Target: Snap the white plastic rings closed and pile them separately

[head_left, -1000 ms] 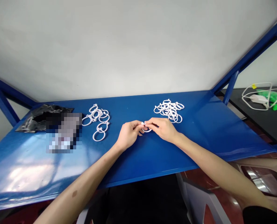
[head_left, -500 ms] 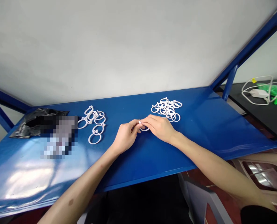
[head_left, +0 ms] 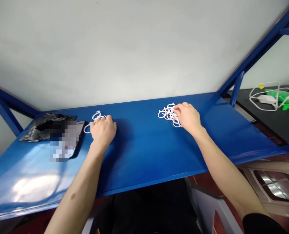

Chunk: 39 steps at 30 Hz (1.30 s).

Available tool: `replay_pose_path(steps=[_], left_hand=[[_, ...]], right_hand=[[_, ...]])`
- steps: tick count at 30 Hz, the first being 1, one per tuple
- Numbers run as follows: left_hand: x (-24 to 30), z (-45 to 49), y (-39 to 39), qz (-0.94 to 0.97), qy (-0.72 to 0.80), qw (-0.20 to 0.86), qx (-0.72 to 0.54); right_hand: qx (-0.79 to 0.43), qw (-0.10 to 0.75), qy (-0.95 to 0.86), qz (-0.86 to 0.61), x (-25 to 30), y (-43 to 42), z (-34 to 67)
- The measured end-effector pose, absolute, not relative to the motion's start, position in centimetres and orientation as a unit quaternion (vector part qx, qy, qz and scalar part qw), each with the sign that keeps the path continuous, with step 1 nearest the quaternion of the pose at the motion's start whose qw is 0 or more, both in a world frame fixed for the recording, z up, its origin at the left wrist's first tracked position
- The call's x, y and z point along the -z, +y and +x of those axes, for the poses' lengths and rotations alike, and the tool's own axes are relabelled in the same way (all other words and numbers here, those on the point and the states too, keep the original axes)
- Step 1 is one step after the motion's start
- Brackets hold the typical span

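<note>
My left hand [head_left: 103,131] reaches over the left group of white plastic rings [head_left: 96,114] and covers most of it. Its fingers curl down away from me, so whatever is in them is hidden. My right hand [head_left: 187,117] is at the right-hand heap of white rings [head_left: 169,113], thumb and fingertips drawn together on a ring at the heap's right side. These thin rings have small knobs and lie tangled over one another.
Left of the rings lie a phone [head_left: 79,131], partly blurred out, and a crumpled black plastic bag [head_left: 40,125]. Both rest on the blue tabletop [head_left: 144,152]. A white cable [head_left: 250,97] and green plastic [head_left: 287,106] lie on a dark surface to the right.
My hands were together at the middle, fingers on one white ring. They have parted: the left has moved to the left group, the right to the right heap. That ring no longer shows there.
</note>
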<state>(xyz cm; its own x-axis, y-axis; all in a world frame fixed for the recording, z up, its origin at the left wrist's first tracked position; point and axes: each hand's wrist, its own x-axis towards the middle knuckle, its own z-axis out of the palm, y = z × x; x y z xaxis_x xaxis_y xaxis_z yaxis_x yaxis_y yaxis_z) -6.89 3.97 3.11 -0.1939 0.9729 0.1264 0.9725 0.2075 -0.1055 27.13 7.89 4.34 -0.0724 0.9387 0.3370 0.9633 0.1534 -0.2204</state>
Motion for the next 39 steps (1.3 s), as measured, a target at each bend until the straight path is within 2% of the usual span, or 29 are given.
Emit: replay_pose_path(steps=[6,9,11,13,15,18,22,27,34,39], left_hand=[[-3.5,-6.3,3.7,-0.663,-0.742,0.094,0.031],[-4.0,-5.5,3.3,-0.695,-0.703,0.094,0.117],[-4.3,-4.8,3.0,-0.717,-0.662,0.056,0.21],[-4.4,-3.7,2.7,-0.726,-0.611,-0.04,0.312],[-4.2,-2.3,2.3,-0.704,-0.561,-0.195,0.39],[-3.3,-0.4,1.6,-0.625,-0.486,-0.42,0.444],[-1.9,1.2,1.1,-0.554,-0.421,-0.544,0.469],[-1.4,1.6,0.9,-0.537,-0.434,-0.552,0.467],[-1.4,1.6,1.0,-0.537,-0.468,-0.53,0.459],[-1.8,1.8,0.9,-0.462,-0.463,-0.555,0.514]], right_hand=[[0.051,0.156,-0.706,-0.689,-4.0,7.9,27.7],[0.073,0.184,-0.703,-0.684,-4.2,7.9,27.6],[0.077,0.229,-0.719,-0.651,-4.3,7.6,27.1],[0.055,0.285,-0.759,-0.583,-4.4,7.1,26.2],[0.002,0.328,-0.802,-0.499,-4.2,6.3,24.8],[-0.111,0.331,-0.844,-0.407,-3.2,5.0,22.6],[-0.206,0.308,-0.845,-0.385,-1.6,4.2,21.0],[-0.2,0.33,-0.842,-0.378,-1.0,4.3,21.1],[-0.178,0.301,-0.856,-0.381,-1.5,4.0,21.0],[-0.157,0.342,-0.825,-0.421,-2.1,3.5,20.8]])
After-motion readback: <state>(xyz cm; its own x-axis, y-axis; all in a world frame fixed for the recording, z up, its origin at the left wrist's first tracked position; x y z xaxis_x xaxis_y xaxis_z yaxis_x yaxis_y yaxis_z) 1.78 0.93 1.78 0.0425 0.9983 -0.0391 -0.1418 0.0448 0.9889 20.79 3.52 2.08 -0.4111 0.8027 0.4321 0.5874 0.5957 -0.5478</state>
